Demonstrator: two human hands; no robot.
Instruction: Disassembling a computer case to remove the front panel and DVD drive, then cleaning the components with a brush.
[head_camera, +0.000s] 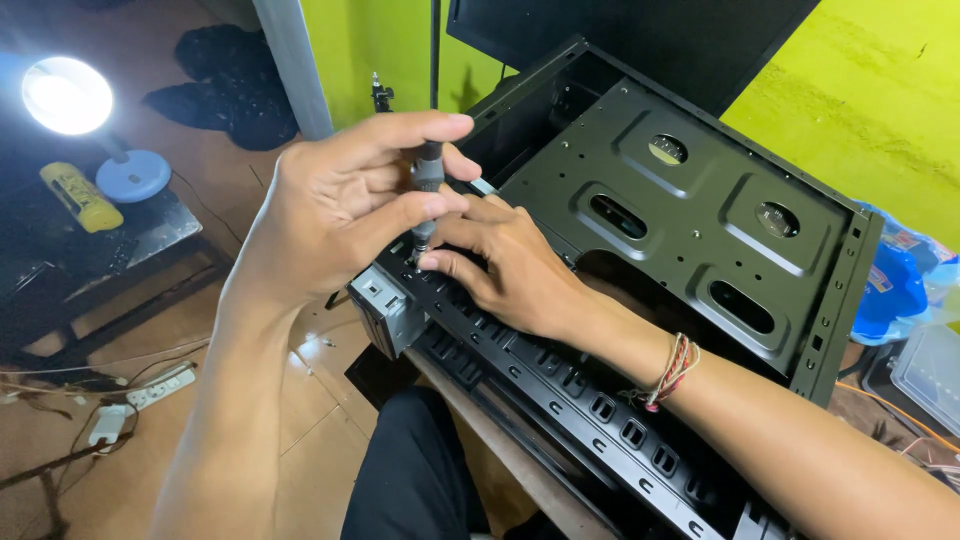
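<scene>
Against lime-green walls, our left hand (345, 195) gripped a screwdriver (427, 195) upright; our right hand (510, 265), fingers loosely curled, steadied its tip on the black computer case (700, 210).

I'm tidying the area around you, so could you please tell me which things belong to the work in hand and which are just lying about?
In use: screwdriver, left hand, right hand, black computer case, grey drive.
Lying about: desk lamp, yellow bottle, white power strip, blue bag.

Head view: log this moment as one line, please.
left hand: grips screwdriver upright | right hand: fingertips steady its tip on black computer case rail | drive bay bracket: at case end
</scene>
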